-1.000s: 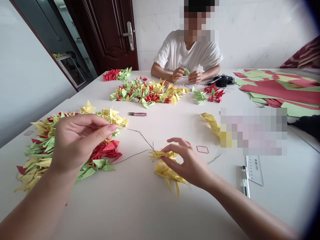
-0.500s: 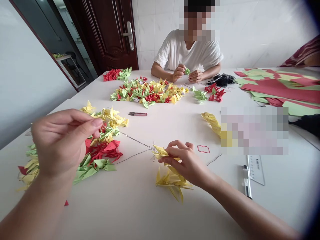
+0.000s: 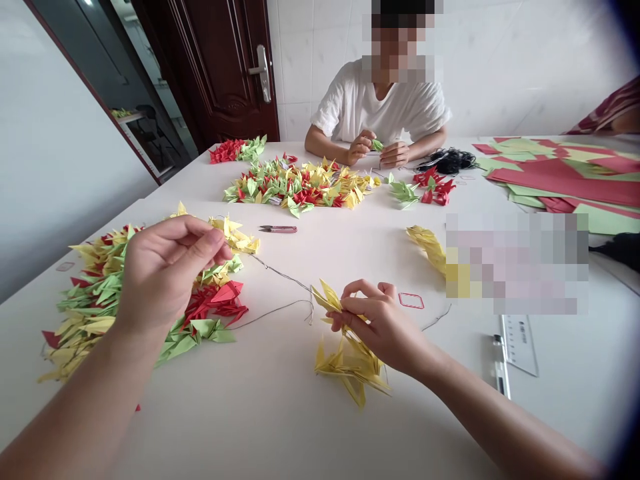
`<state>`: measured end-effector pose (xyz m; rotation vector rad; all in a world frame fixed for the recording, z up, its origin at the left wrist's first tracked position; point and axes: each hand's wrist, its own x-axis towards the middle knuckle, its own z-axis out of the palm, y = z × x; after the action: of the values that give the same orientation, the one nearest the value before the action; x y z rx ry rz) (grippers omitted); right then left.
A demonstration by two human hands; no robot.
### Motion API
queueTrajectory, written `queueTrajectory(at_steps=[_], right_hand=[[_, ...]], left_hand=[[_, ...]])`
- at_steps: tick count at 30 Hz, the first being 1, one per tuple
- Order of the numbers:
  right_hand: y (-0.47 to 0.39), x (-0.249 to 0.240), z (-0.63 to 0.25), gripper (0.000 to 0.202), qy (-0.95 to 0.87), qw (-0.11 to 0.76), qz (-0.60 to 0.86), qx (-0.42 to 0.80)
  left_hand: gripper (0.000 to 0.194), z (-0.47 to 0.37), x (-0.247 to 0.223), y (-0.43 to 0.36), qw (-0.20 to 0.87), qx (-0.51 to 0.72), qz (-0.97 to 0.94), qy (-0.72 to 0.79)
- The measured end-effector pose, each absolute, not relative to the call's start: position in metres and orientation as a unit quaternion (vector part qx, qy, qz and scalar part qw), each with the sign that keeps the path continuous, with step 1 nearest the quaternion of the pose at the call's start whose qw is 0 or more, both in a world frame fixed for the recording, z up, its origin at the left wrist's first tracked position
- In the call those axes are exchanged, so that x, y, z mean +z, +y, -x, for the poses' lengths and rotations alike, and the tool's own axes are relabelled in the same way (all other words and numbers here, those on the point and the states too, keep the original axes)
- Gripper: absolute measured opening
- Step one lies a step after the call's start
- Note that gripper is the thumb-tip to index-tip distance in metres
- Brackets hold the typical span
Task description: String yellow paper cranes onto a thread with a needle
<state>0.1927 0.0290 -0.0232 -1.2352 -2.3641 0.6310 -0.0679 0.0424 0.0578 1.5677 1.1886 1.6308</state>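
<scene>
My left hand [image 3: 173, 270] is raised with thumb and fingers pinched on a thin dark thread [image 3: 283, 275]. The thread runs right to a folded yellow paper crane [image 3: 327, 295], which my right hand [image 3: 377, 320] pinches between thumb and fingers. Below my right hand hang or lie more yellow paper cranes [image 3: 350, 370]; whether they rest on the table is unclear. Under and beside my left hand spreads a pile of strung red, green and yellow paper cranes [image 3: 95, 287]. A second stretch of thread loops from that pile towards the crane.
Thread snips [image 3: 278, 229] lie mid-table. Behind them is a heap of paper cranes [image 3: 300, 183]. Across the table [image 3: 240, 427], a person in a white shirt [image 3: 383, 100] handles a green crane. Coloured paper sheets [image 3: 565, 173], black thread [image 3: 450, 160], a ruler [image 3: 520, 343] and a pen [image 3: 501, 367] lie right.
My left hand has moved right, nearer my right hand. The yellow crane in my right hand has tipped more upright, and the thread's end now hangs lower beside it.
</scene>
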Motion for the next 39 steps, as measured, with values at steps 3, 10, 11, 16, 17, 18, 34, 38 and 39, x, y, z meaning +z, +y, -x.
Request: queueTrajectory(at_steps=[3,10,11,16,17,18,34,38,39], right_hand=[[0.029,-0.025,-0.192,0.034,-0.855,0.196,0.437,0.197],[0.028,-0.022,-0.193,0.035,-0.861,0.199,0.424,0.200],[0.028,-0.021,-0.193,0.035,-0.858,0.203,0.426,0.202],[0.028,-0.020,-0.194,0.035,-0.859,0.200,0.427,0.199],[0.028,-0.021,-0.194,0.034,-0.861,0.199,0.425,0.195],[0.028,-0.021,-0.193,0.033,-0.864,0.199,0.423,0.189],[0.027,-0.022,-0.195,0.029,-0.895,0.148,0.402,0.126],[0.029,-0.023,-0.195,0.031,-0.893,0.138,0.401,0.152],[0.029,-0.023,-0.195,0.032,-0.892,0.140,0.401,0.155]], left_hand=[[0.018,0.066,0.056,0.043,0.350,0.606,-0.555,0.449],[0.023,0.061,0.051,0.048,0.346,0.675,-0.504,0.413],[0.022,0.059,0.050,0.048,0.312,0.688,-0.512,0.408],[0.010,0.055,0.044,0.044,0.273,0.653,-0.563,0.426],[0.008,0.054,0.042,0.042,0.265,0.633,-0.584,0.434],[0.008,0.053,0.041,0.040,0.242,0.612,-0.611,0.441],[0.016,0.053,0.022,0.050,0.063,0.307,-0.808,0.499],[0.010,0.069,0.027,0.057,0.019,0.353,-0.764,0.540],[0.009,0.075,0.030,0.058,0.006,0.369,-0.752,0.547]])
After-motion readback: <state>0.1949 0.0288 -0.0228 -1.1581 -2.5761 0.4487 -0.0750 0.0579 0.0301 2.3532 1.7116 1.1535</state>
